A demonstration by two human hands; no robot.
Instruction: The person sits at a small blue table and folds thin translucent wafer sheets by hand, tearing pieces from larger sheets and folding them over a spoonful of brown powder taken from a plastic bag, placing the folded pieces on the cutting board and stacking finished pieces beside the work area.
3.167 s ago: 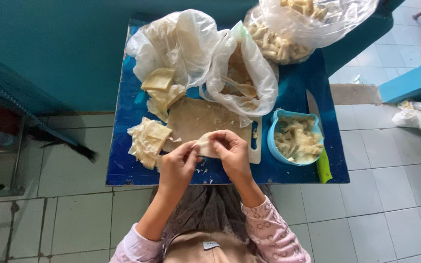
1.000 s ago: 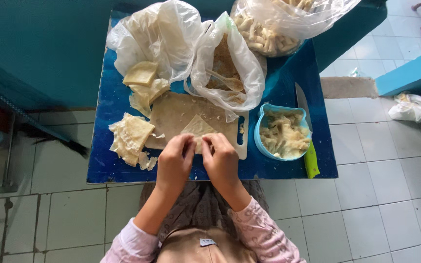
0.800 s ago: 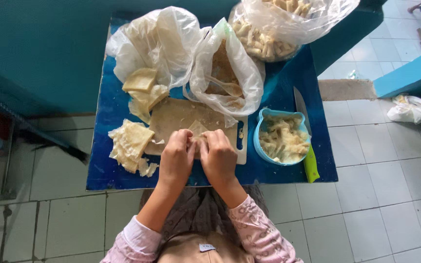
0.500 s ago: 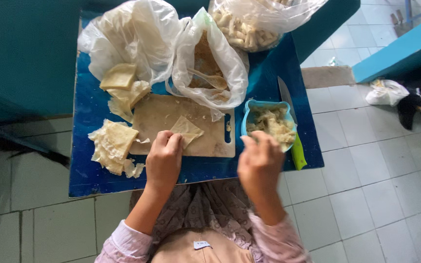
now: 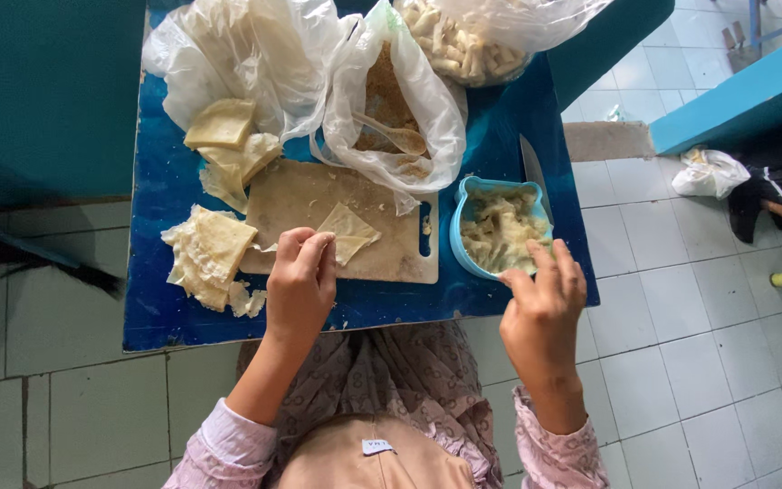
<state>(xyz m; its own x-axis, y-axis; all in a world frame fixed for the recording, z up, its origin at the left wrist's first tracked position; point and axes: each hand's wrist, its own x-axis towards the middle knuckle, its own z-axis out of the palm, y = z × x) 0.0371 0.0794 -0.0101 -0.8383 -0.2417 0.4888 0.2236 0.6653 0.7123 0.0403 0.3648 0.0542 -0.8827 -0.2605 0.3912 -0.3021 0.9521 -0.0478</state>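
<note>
My left hand (image 5: 300, 282) rests on the wooden cutting board (image 5: 391, 263) with its fingers loosely bent, the fingertips just left of a triangular piece of thin pale wrapper (image 5: 350, 232). It grips nothing that I can see. Off to the right, my right hand (image 5: 545, 303) hovers at the near rim of a light blue plastic container (image 5: 460, 213) filled with folded pale pieces, fingers spread and empty. Both hands are over the near edge of the blue table (image 5: 183, 317).
A stack of wrappers (image 5: 210, 258) lies left of the board. Behind it stand a clear bag with more sheets (image 5: 228, 127), a bag of brown filling with a spoon (image 5: 391, 109), and a bag of rolled pieces (image 5: 463, 45). A knife (image 5: 532, 167) lies beyond the container. White tiled floor surrounds the table.
Both hands were together folding a wrapper at the board's near edge. My right hand has swung right to the blue container; my left stayed at the board. The view shifted.
</note>
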